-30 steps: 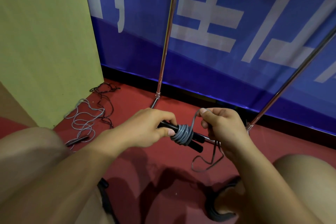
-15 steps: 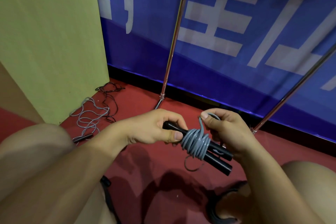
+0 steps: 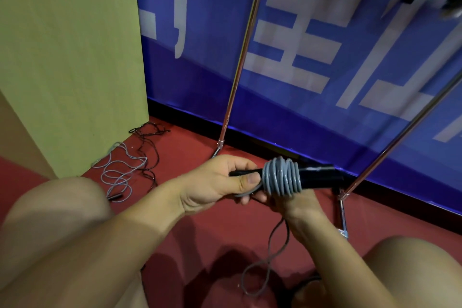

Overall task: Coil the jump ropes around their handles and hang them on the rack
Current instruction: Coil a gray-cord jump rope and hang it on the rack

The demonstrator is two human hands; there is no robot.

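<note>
Two hands on it: left hand (image 3: pixel 215 182) grips the handles (image 3: pixel 317 177), right hand (image 3: pixel 287 201) pinching beneath; slack there could unravel the grey coil (image 3: pixel 281 176).

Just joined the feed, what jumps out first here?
Centre frame, the left hand grips black handles wound with a grey rope coil, the right hand supporting from beneath. Loose ropes lie tangled on the red floor at left, and chrome rack poles rise against the blue banner.
</note>
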